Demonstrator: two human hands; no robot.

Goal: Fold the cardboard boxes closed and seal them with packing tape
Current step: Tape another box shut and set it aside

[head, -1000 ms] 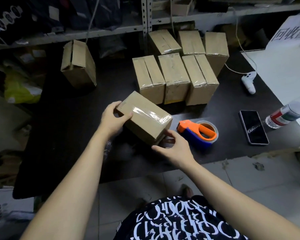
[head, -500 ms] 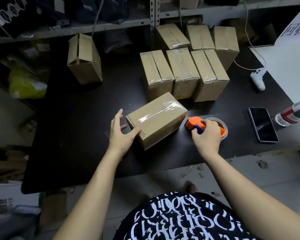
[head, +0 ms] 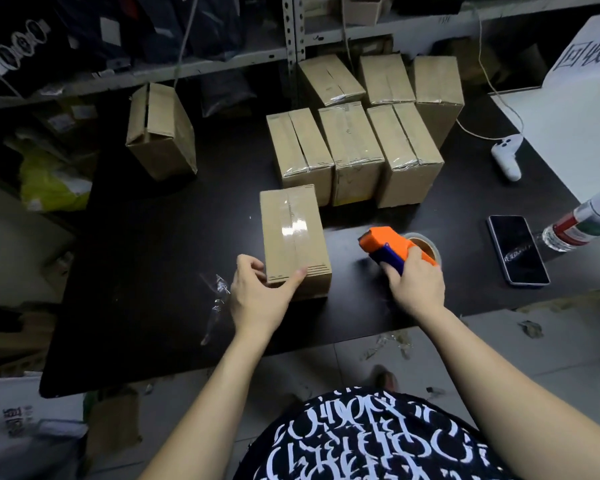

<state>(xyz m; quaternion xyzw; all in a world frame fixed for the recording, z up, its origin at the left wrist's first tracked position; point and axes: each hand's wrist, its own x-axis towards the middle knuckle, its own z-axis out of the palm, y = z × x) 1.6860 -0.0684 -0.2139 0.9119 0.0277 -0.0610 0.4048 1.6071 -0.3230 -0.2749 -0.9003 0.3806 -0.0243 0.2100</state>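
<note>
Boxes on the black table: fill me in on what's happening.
A person is sealing boxes. The left hand grips the near end of a taped box, while the right hand holds the orange tape dispenser beside it. Six more boxes stand in two rows behind; a lone box stands apart at the left.

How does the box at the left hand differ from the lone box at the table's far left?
The near box carries shiny tape along its top seam; the lone box shows an open seam. The left hand grips the near box; nothing touches the lone box. Both are brown cardboard.
</note>
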